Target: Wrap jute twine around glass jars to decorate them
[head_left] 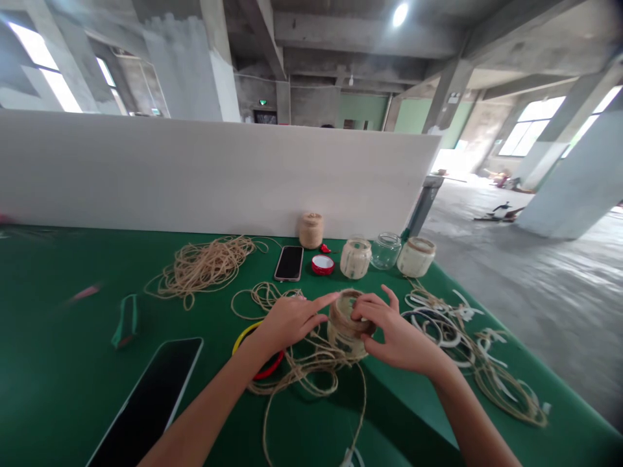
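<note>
A small jar wrapped in jute twine (346,327) stands on the green table (58,376) in front of me. My right hand (396,334) grips its right side and top, fingers curled round the rim. My left hand (289,319) rests against its left side with the index finger stretched out onto the rim and the other fingers bent. Loose twine (311,379) trails from the jar across the table toward me.
Behind stand a twine spool (311,230), a red lid (322,264), a phone (289,263) and three jars (384,254). A twine heap (207,264) lies left, white strips (467,331) right. A larger phone (150,402) lies near left. A white board (195,175) backs the table.
</note>
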`<state>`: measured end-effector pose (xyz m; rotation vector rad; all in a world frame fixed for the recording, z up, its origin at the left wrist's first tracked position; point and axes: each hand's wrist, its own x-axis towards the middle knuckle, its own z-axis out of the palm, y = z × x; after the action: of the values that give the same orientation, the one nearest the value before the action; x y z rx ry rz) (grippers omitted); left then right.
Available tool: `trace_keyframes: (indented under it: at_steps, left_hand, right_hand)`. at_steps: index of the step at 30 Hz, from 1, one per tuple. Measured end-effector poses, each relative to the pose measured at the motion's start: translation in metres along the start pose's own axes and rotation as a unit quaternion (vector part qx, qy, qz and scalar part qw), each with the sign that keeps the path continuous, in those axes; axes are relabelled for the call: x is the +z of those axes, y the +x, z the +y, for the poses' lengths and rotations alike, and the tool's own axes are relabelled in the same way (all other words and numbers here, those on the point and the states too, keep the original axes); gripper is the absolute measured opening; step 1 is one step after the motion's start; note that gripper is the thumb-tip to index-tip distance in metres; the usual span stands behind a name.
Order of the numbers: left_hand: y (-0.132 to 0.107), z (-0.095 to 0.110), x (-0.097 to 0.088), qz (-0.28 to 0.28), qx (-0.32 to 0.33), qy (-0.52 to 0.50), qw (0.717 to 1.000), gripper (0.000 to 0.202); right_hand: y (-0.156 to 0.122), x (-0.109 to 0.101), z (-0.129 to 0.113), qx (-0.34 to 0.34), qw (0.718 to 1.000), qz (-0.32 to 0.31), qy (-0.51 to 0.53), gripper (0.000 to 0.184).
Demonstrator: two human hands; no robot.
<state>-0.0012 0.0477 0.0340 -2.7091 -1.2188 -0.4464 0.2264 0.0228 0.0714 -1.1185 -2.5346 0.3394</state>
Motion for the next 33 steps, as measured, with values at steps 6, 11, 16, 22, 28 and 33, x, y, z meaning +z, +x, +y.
trace_keyframes:
  at_steps: [6, 11, 16, 22, 28, 33]
  left_hand:
    - [0.002, 0.002, 0.005, 0.013, 0.007, 0.008, 1.000, 0.041]
    - [0.004, 0.007, 0.005, 0.015, -0.011, 0.000, 1.000, 0.039]
    - [0.003, 0.010, 0.006, 0.017, -0.022, 0.009, 1.000, 0.038]
    - [0.002, 0.010, 0.004, 0.018, -0.018, 0.004, 1.000, 0.040]
    - [0.000, 0.006, 0.005, 0.133, -0.080, -0.111, 0.982, 0.040]
    - [-0.004, 0.007, 0.010, 0.224, -0.090, -0.174, 0.955, 0.023]
  right_hand:
    - [0.001, 0.001, 0.005, 0.003, 1.000, 0.008, 0.003, 0.022]
    - [0.002, 0.001, -0.001, 0.005, 0.998, 0.048, -0.031, 0.005]
    - [0.006, 0.002, -0.011, -0.009, 0.994, 0.074, -0.076, 0.012]
    - [0.013, 0.006, -0.009, -0.022, 0.994, 0.035, -0.105, 0.009]
    - [0.015, -0.009, 0.005, -0.012, 0.994, 0.021, -0.104, 0.012]
    - [0.018, -0.019, 0.012, 0.012, 0.991, 0.075, -0.109, 0.010]
